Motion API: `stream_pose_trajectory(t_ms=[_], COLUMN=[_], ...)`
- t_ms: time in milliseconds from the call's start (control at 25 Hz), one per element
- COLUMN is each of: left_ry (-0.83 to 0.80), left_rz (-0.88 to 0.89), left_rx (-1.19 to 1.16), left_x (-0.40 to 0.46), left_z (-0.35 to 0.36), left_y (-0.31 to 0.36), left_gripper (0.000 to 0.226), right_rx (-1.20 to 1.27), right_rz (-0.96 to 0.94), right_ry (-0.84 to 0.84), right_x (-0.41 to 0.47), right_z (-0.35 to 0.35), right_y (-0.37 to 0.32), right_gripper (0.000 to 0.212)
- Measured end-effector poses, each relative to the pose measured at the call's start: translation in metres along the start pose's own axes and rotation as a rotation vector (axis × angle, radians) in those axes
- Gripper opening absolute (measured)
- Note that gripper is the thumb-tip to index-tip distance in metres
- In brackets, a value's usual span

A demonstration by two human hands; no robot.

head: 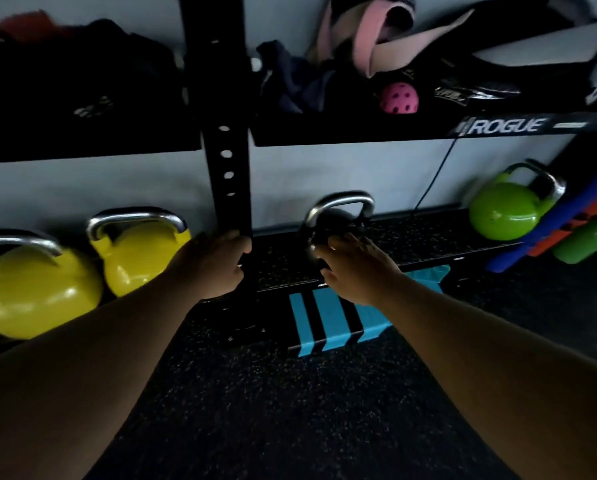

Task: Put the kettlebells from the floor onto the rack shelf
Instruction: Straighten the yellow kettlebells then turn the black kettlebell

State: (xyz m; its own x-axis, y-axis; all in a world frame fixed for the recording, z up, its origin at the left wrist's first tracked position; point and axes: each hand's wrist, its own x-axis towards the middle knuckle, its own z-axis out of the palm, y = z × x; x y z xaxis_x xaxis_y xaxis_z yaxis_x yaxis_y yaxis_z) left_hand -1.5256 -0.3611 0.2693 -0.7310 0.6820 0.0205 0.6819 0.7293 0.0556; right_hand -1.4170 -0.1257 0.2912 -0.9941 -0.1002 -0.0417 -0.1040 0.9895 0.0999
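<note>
A black kettlebell [335,220] with a steel handle stands on the low rack shelf [428,233], just right of the black upright post [226,174]. My right hand [352,268] rests against the front of its body, fingers spread, not around the handle. My left hand [217,263] is wrapped around the foot of the upright post. Two yellow kettlebells [37,292] [141,251] sit on the shelf section to the left. A green kettlebell [508,206] stands at the shelf's right end.
The upper shelf [359,133] holds dark clothing, pink bands and a pink perforated ball [398,98]. Blue, orange and green objects [574,237] lean at the right. Blue tape stripes [335,323] mark the rack's base. Dark speckled rubber floor [290,410] lies in front.
</note>
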Motion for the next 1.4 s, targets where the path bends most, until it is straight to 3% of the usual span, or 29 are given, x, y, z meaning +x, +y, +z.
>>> stream_pose_trajectory(t_ms=[200,440,640,800,960,1080,1240,1400], left_ry=[-0.003,0.019,0.112,0.091,0.199,0.253,0.281,0.136], left_rz=[0.078,0.088,-0.028,-0.139,-0.242,-0.291,-0.353,-0.357], left_rx=[-0.023,0.025,-0.188,-0.341,-0.426,-0.448,-0.49,-0.539], left_x=[0.057,0.143,0.206,0.241,0.245,0.245,0.246,0.255], left_z=[0.008,0.04,0.065,0.09,0.109,0.11,0.111,0.102], left_y=[0.047,0.056,0.072,0.098,0.108,0.11,0.121,0.104], left_gripper=[0.039,0.039,0.042,0.046,0.045,0.042,0.04,0.039], right_rx=[-0.002,-0.043,0.061,0.136,0.383,0.494,0.601,0.625], right_rz=[0.072,0.259,0.311,0.209,0.064,0.043,0.072,0.262], right_ry=[-0.015,-0.027,0.014,0.001,0.046,0.015,-0.008,0.042], right_x=[-0.002,0.06,0.12,0.14,0.143,0.152,0.152,0.145], right_z=[0.013,0.043,0.064,0.087,0.104,0.107,0.106,0.099], right_y=[0.064,0.116,0.152,0.174,0.195,0.204,0.213,0.187], right_gripper=[0.038,0.046,0.055,0.053,0.037,0.055,0.053,0.076])
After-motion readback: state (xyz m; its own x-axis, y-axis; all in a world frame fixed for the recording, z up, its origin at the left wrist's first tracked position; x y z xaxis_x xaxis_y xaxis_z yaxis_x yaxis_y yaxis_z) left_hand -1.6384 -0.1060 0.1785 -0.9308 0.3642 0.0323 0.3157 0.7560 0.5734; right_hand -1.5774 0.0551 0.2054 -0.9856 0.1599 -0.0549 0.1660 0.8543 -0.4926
